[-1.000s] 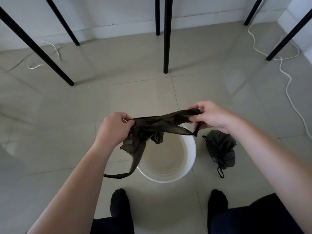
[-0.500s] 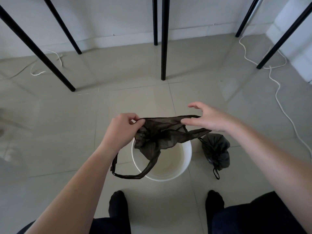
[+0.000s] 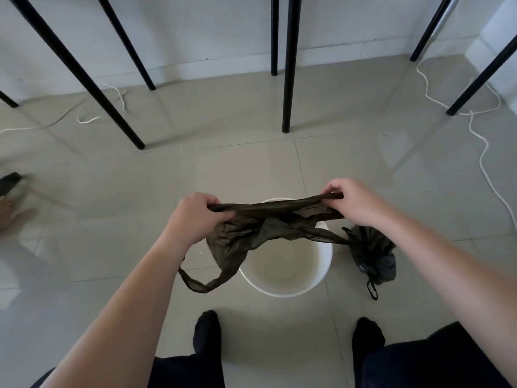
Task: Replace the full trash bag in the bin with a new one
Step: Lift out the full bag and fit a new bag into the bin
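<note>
A thin dark new trash bag (image 3: 260,229) is stretched between my two hands above the white round bin (image 3: 324,264), which stands on the tiled floor with no liner in it. My left hand (image 3: 195,217) grips the bag's left end; one handle loop hangs down to the bin's left. My right hand (image 3: 352,201) pinches the bag's right end at its top edge. The full trash bag (image 3: 375,256), dark and tied shut, lies on the floor just right of the bin.
Several black table legs (image 3: 289,65) stand on the floor ahead, in front of a white wall. White cords (image 3: 481,152) trail along the floor at right and far left. My feet in dark socks (image 3: 207,334) are below the bin. Another person's foot (image 3: 8,203) shows at the left edge.
My right hand, open over the bag half a second ago, has closed on its right end. The bag is pulled wider and tauter between both hands.
</note>
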Available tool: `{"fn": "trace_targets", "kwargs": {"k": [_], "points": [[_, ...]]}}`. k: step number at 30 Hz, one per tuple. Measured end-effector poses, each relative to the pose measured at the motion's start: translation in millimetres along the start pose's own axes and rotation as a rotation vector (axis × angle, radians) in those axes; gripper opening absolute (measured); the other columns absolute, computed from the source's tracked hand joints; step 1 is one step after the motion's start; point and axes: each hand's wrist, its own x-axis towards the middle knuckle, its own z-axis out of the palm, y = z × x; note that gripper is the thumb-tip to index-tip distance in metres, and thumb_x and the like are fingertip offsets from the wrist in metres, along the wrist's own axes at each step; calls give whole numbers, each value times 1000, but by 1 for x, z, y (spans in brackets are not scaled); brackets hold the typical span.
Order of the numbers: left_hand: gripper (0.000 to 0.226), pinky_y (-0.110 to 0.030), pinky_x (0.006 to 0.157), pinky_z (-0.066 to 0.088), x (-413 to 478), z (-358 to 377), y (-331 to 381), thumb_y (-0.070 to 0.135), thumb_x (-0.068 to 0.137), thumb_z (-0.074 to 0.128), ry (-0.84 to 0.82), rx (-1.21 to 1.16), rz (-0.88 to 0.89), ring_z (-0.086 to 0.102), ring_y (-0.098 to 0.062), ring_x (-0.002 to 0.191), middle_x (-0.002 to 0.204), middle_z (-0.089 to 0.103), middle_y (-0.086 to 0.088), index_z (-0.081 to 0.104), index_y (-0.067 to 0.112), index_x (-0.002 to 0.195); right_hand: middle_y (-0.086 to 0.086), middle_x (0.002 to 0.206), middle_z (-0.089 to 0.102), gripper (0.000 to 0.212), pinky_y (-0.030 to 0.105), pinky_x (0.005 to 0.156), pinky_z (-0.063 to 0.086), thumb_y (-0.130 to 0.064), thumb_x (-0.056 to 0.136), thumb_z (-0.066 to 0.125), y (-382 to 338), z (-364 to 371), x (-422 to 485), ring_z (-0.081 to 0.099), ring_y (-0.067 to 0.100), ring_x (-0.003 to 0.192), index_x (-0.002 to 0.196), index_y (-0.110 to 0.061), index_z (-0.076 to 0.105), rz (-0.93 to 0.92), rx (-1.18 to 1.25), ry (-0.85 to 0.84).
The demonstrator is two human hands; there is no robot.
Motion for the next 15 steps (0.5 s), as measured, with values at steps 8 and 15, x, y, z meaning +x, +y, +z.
{"fn": "trace_targets", "kwargs": {"k": [8, 15], "points": [[18, -42, 94, 59, -2, 20, 10, 32, 96, 77, -102, -426, -106, 73, -16, 83, 97, 82, -9, 77, 15, 98, 18, 106, 76, 28, 38, 78, 66, -8, 90, 77, 1, 8, -10, 75, 25, 88, 114, -1, 65, 358, 903, -163], [26, -43, 73, 68, -22, 24, 30, 23, 101, 74, -121, -672, -125, 74, -21, 77, 88, 75, -9, 70, -1, 110, 17, 94, 75, 19, 28, 64, 65, 3, 89, 73, 7, 14, -29, 74, 21, 72, 108, 3, 71, 516, 978, -376]]}}
